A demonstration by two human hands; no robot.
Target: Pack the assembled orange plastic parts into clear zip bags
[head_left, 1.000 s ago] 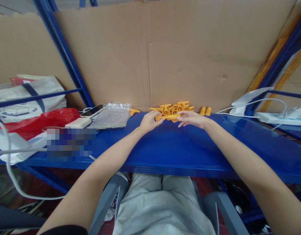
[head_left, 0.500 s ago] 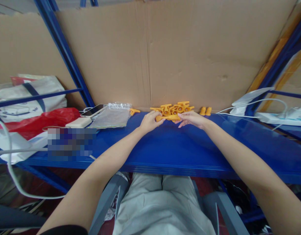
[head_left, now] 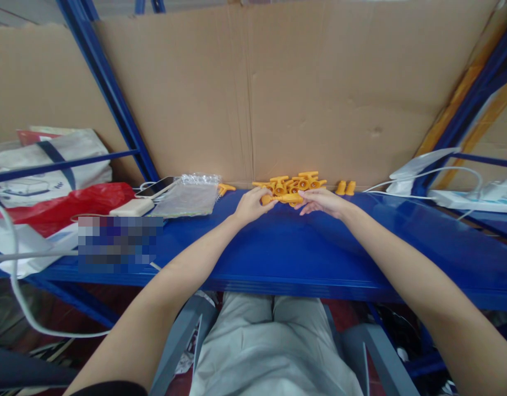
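Over blue shelf (head_left: 286,258), just in front of yellow pile (head_left: 308,185): grasping, w/ L hand (head_left: 252,205) at L end, R hand (head_left: 322,201) at R end, yellow piece (head_left: 290,198). Prob. light, stiff plastic, maybe slippery; best to pinch both ends.

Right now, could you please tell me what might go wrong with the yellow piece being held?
The yellow piece, held between the left hand and the right hand, could slip onto the blue surface. Either hand might also nudge the yellow pile just behind, shifting its pieces.
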